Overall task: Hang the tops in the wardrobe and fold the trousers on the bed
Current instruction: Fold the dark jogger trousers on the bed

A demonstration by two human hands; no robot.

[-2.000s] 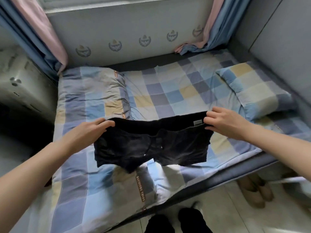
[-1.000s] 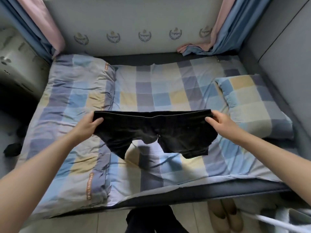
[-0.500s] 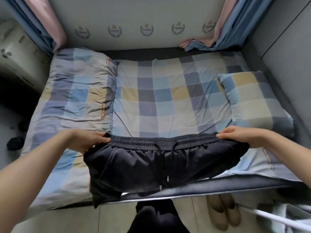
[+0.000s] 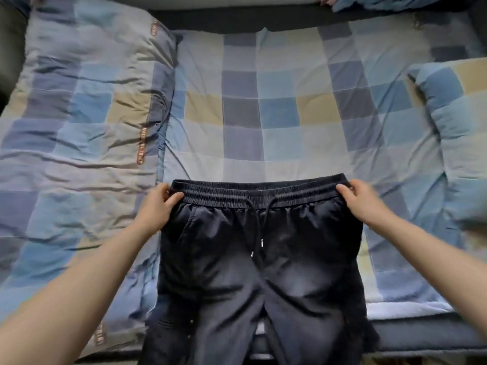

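Checked bedding in blue, grey and yellow squares fills the view: a flat patchwork-print sheet (image 4: pixel 263 106) across the bed, a rumpled quilt of the same print (image 4: pixel 79 122) heaped on one side, a matching pillow (image 4: pixel 453 122) on the other. And laid out front-up near the bed's front edge, the dark, washed-black trousers with an elastic drawstring waistband (image 4: pixel 258 272), legs trailing off the mattress toward the floor. Both hands are well apart, one at each end of that waistband: the left hand (image 4: pixel 158 206) pinches its corner, thumb on top, and the right hand (image 4: pixel 361 204) curls its fingers over the opposite corner. So we're at the spreading-flat stage of the fold (nothing doubled over yet). Next, I'd judge, one side wants carrying across onto the other, leg onto leg, and those hanging legs need drawing up onto the sheet first or they'll drag the fold crooked.
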